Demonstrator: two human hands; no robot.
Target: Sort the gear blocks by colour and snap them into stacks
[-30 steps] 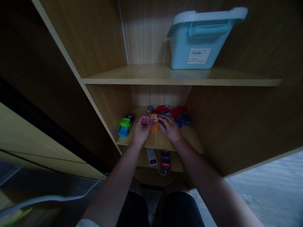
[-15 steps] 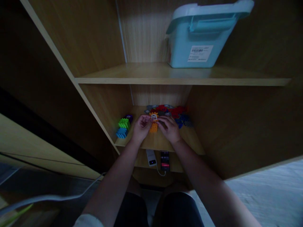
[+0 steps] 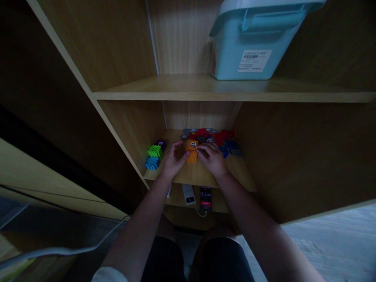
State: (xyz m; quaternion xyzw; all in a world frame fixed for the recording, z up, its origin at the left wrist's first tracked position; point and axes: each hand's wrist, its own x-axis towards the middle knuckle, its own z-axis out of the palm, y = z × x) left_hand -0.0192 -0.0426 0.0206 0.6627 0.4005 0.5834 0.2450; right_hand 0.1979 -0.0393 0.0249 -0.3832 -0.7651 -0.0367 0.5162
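Observation:
An orange interlocking piece with a white window (image 3: pixel 193 145) stands at the back of an orange block (image 3: pixel 192 158) on the middle shelf. My right hand (image 3: pixel 212 158) pinches the window piece at its right side, thumb and forefinger near the seam between the two. From the left, my left hand (image 3: pixel 174 160) reaches in with its thumb tip at the orange block's edge; its other fingers are spread apart from the piece. To the left stand a green block (image 3: pixel 155 151), a blue block (image 3: pixel 152 163) and a dark purple piece (image 3: pixel 161 145).
Loose red pieces (image 3: pixel 221 137), blue pieces (image 3: pixel 227 149) and grey ones lie in a pile at the back right. A lidded light-blue bin (image 3: pixel 249 47) sits on the upper shelf. Below, a white power bank (image 3: pixel 188 194) is cabled to a phone (image 3: pixel 205 199).
The window piece now shows more orange around its window and sits closer to the orange block. My left hand's fingers have come away from it and opened. The view has shifted slightly.

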